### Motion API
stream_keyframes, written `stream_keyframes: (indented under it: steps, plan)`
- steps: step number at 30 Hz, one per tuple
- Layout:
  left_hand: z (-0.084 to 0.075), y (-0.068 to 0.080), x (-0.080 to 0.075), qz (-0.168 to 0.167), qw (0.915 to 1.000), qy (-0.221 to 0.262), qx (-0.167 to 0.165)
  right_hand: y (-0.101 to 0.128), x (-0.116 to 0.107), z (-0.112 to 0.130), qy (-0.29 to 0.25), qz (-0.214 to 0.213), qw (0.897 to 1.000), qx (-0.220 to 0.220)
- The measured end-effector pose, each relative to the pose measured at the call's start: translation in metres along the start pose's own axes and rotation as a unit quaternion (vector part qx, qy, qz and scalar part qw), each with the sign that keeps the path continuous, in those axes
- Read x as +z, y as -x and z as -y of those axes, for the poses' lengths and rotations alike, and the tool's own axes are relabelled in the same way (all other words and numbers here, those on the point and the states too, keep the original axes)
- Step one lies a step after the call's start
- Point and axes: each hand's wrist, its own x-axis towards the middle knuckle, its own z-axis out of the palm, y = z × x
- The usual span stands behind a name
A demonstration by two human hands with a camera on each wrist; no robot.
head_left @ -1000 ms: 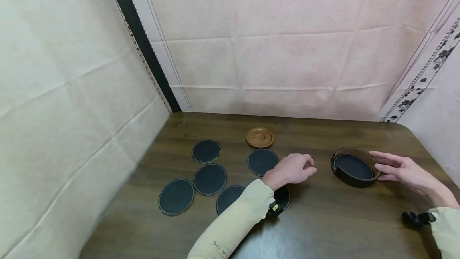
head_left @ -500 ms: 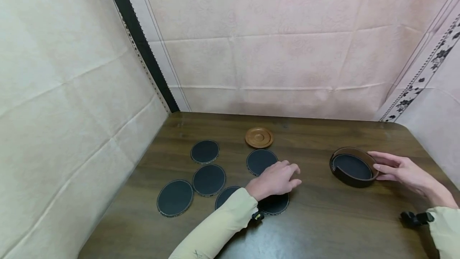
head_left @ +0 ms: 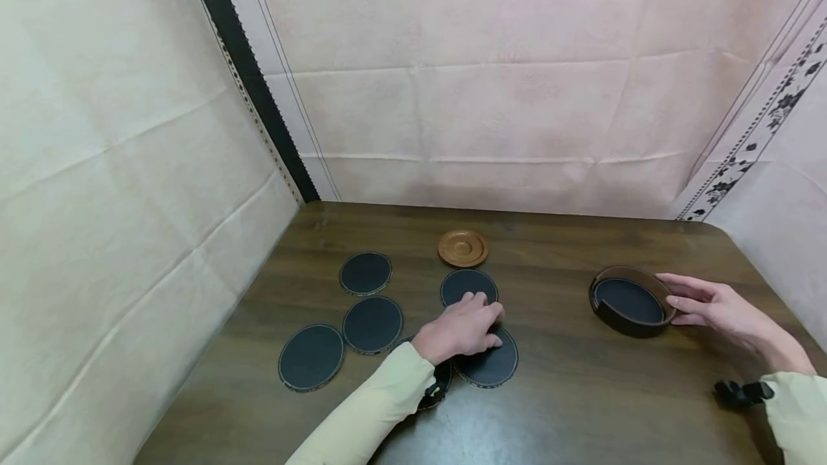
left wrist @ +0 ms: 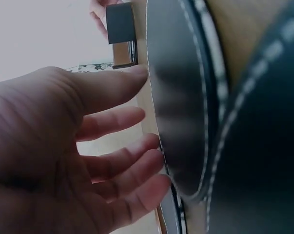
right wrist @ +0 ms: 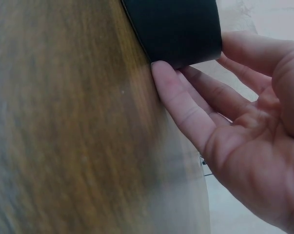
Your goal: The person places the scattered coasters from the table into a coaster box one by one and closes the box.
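Note:
My left hand is low over a round black coaster with pale edge stitching, at the middle of the table. Its thumb and fingertips come right to this coaster's edge in the left wrist view, fingers loosely bent with nothing between them. My right hand holds the right side of a round black coaster holder with a brown inside. One digit lies at the rim and the fingers are against the outer wall. A black coaster lies inside the holder.
More black coasters lie leftward: a far one, a middle one and a near one. Another coaster sits just beyond my left hand, another is partly under the left wrist. A brown round disc lies near the back edge.
My left hand has moved left and slightly nearer, from bare table right of the coasters to above one of them. My right hand and the holder stay where they were.

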Motion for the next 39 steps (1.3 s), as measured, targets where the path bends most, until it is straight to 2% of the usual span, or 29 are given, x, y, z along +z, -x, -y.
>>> stream_keyframes:
  steps: [11,21,28,35,39]
  plan:
    - [0.002,0.008,-0.008,0.060,0.9971,-0.028,-0.039,0.001,0.000,-0.001,0.013,-0.007,1.000,0.006]
    - [0.001,0.007,-0.007,0.075,0.9965,-0.011,-0.037,0.000,0.000,0.001,0.007,-0.004,1.000,0.000]
    - [0.004,0.003,-0.007,0.082,0.9958,-0.032,-0.023,0.000,0.000,-0.001,0.007,-0.009,1.000,-0.002]
    - [0.009,0.003,-0.006,0.100,0.9945,0.009,-0.029,0.000,0.001,-0.003,0.013,-0.014,1.000,-0.001]
    - [0.011,0.004,-0.009,0.094,0.9950,0.020,-0.027,-0.001,0.000,-0.001,0.017,-0.019,1.000,0.006]
